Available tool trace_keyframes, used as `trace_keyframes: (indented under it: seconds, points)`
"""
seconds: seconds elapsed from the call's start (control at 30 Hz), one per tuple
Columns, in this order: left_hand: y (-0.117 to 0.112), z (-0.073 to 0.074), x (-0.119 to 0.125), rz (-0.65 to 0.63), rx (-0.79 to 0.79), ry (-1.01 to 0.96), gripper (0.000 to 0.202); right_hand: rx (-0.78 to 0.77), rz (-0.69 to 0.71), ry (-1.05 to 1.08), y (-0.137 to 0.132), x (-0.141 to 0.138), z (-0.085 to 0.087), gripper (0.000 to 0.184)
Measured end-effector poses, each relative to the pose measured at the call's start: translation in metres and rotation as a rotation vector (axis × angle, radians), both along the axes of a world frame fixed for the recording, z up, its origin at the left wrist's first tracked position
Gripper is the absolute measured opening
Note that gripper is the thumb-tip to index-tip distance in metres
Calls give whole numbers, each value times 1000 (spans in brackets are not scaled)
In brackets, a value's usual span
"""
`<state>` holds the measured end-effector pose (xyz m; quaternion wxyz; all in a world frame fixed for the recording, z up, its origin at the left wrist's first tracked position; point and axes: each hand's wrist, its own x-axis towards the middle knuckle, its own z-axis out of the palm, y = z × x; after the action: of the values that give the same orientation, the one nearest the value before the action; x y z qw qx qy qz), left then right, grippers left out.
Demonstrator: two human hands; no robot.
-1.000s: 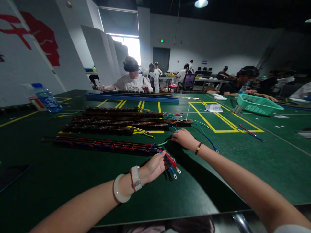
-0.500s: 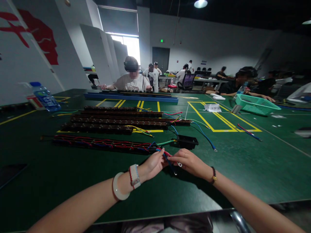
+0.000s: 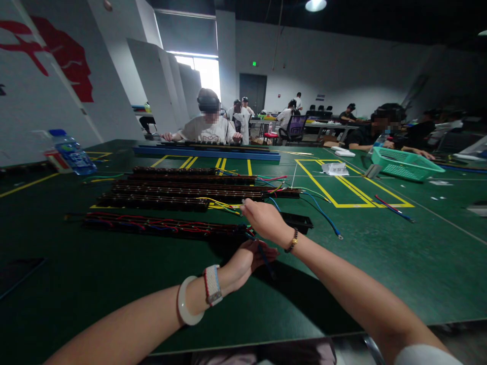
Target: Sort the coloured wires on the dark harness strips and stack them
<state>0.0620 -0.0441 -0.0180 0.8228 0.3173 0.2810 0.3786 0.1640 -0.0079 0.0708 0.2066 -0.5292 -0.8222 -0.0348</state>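
My left hand [image 3: 246, 261] rests on the green table [image 3: 95, 284] with its fingers curled around the ends of coloured wires [image 3: 262, 253]; a blue one shows. These wires run from a long dark strip laced with red and blue wires [image 3: 152, 225]. My right hand [image 3: 262, 219] is raised above the strip's right end, fingers pinched together; what they pinch is hidden. A small black tray [image 3: 302, 221] lies just right of that hand.
Several more dark strips [image 3: 182, 188] lie further back, with loose wires [image 3: 319, 210] trailing right. A water bottle [image 3: 72, 156] stands far left, a green basket [image 3: 405, 163] far right. Other people sit at the table's far side and right.
My right hand has left the wire ends near my left hand and risen up and to the left, over the strip's right end. My left hand stays with the wires.
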Motion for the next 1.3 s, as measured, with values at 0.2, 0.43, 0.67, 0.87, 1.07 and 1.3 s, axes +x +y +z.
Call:
trace_keyframes:
  seconds: [0.2,0.43,0.67,0.87,1.07,1.3]
  points:
    - [-1,-9,-9,83,-8,-12,7,34,124,-347,16,-70,-3,20]
    - [-1,-6,-10,148,-113,-23,9,32,150,-320,17,-78,-13,22]
    - [-2,5,-4,-2,-11,39,12,-290,336,222,4,17,14,39]
    - [4,15,-12,-122,-14,243,17,-91,69,167,2,88,-21,16]
    - [22,19,-28,-375,135,526,37,-7,100,-24,-2,95,-50,22]
    - [42,31,-41,-689,335,834,43,-3,126,-110,-4,92,-53,25]
